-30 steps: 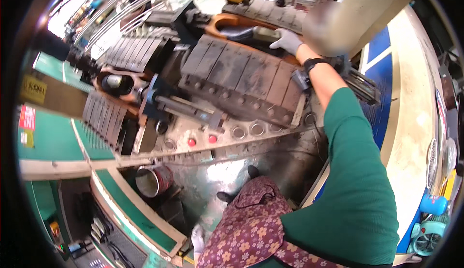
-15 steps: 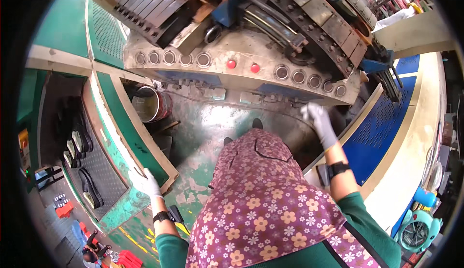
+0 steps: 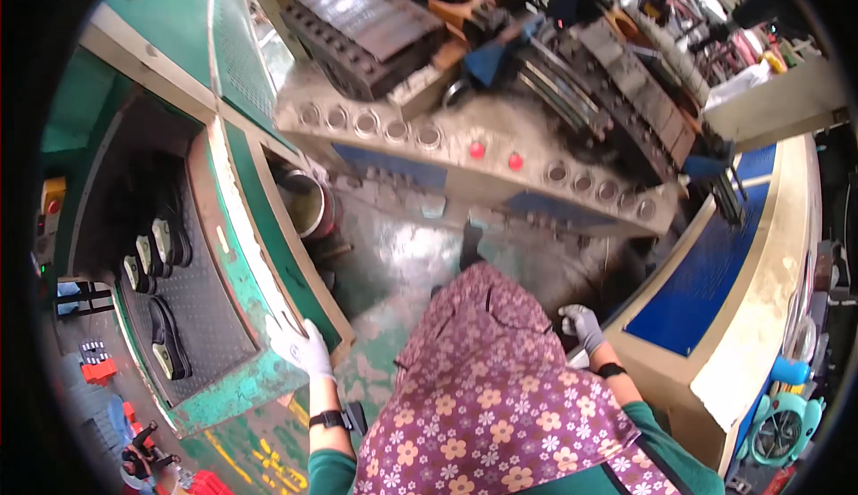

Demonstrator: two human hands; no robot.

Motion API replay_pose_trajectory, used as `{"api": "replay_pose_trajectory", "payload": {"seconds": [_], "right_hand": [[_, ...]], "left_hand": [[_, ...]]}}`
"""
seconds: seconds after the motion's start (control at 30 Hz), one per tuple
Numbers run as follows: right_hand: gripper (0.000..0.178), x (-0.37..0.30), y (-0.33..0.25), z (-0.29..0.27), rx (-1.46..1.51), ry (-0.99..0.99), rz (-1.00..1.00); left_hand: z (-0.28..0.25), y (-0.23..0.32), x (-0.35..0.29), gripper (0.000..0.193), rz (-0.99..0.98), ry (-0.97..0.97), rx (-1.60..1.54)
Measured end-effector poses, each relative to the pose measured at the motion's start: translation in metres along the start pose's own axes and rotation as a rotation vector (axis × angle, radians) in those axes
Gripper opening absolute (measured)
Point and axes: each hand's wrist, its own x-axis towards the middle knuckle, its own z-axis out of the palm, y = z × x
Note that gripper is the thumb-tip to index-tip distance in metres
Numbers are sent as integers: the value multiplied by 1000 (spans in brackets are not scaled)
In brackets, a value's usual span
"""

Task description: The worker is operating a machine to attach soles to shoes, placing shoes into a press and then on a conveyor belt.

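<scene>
My left hand (image 3: 301, 345), in a white glove, is at the pale edge of the green machine frame (image 3: 234, 205), fingers stretched out. Whether it presses on the edge or only hovers by it, I cannot tell. Beyond that edge, several dark shoes with pale patches (image 3: 164, 243) lie on a dark textured plate (image 3: 207, 294) inside the machine opening. My right hand (image 3: 583, 327), also gloved, hangs low beside my flowered apron (image 3: 483, 388), near the blue-panelled cabinet. Its fingers are curled in, with nothing seen in them.
Ahead stands a beige machine (image 3: 465, 160) with round dials, two red buttons (image 3: 477, 150) and heavy metal moulds (image 3: 366, 17). A bucket (image 3: 308, 205) is on the floor at its left. The blue-panelled cabinet (image 3: 706, 272) borders the right; a teal fan (image 3: 780, 432) is behind it.
My right hand has dropped from in front of the beige machine toward my side. The view has shifted, and one foot reaches farther forward. My left hand stays by the green frame's edge.
</scene>
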Motion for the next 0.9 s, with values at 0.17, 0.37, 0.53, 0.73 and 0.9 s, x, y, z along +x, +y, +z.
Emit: {"api": "replay_pose_trajectory", "payload": {"seconds": [0.17,0.37,0.53,0.73,0.9], "right_hand": [[19,37,-78,62,-229,-76,-187],[20,68,-300,253,-452,-217,-818],[21,96,-523,338,-245,217,-1505],[56,226,-641,386,-773,590,-1228],[62,272,-689,386,-813,352,-1142]], "left_hand": [[1,-8,8,73,-124,-175,-148],[21,5,116,90,-164,-150,34],[-9,53,143,76,2,-217,122],[63,22,137,108,-349,-277,224],[60,19,129,107,-381,-275,246]]}}
